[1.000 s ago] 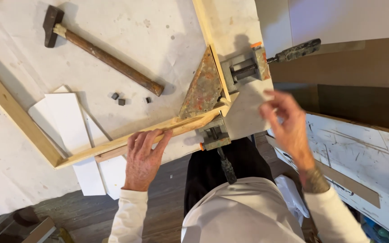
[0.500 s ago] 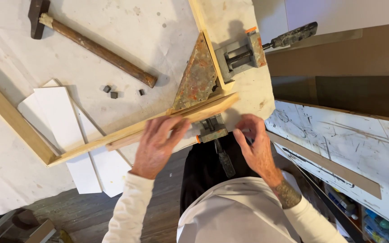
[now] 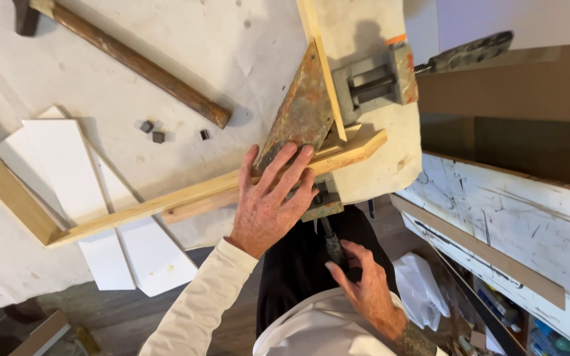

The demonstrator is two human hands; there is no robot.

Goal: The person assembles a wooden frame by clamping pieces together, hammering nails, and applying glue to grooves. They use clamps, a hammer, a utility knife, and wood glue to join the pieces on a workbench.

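My left hand lies flat on the near rail of a pale wooden frame, fingers spread over the corner where it meets a rusty triangular corner clamp. My right hand is below the table edge, fingers curled around the clamp's near screw handle. A second frame rail runs away from the corner. The clamp's other screw and handle stick out to the right.
A hammer with a wooden handle lies at the upper left. Three small dark blocks sit near it. White boards lie under the frame. A paint-marked white panel and brown boards stand at right.
My left hand shifted right along the rail onto the clamped corner. My right hand came down from above the table's corner to below the table edge and closed on the screw handle.
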